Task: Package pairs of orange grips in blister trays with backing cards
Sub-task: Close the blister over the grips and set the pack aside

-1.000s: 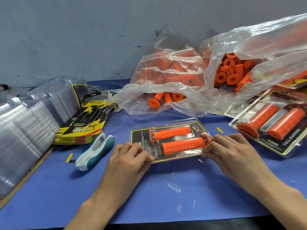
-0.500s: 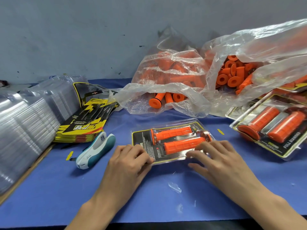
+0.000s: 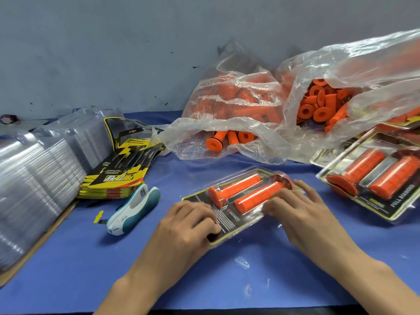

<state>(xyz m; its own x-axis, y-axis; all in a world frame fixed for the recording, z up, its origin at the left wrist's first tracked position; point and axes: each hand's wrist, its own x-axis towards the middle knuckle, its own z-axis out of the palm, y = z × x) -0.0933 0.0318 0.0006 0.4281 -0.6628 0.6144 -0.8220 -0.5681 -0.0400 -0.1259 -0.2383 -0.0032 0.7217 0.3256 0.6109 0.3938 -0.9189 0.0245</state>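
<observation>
On the blue cloth-covered table [image 3: 68, 269], a clear plastic blister pack [image 3: 236, 201] with a black, yellow-edged backing card lies at an angle, holding two ribbed orange rubber grips [image 3: 247, 192] side by side. The left hand [image 3: 188, 226] rests on the pack's near left corner, fingers curled down onto the card. The right hand [image 3: 297, 212] lies flat with spread, straight fingers pressing the pack's right half. Beyond, crinkled clear plastic bags [image 3: 250, 114] hold loose orange grips; a white-and-teal stapler [image 3: 134, 210] lies to the left
</observation>
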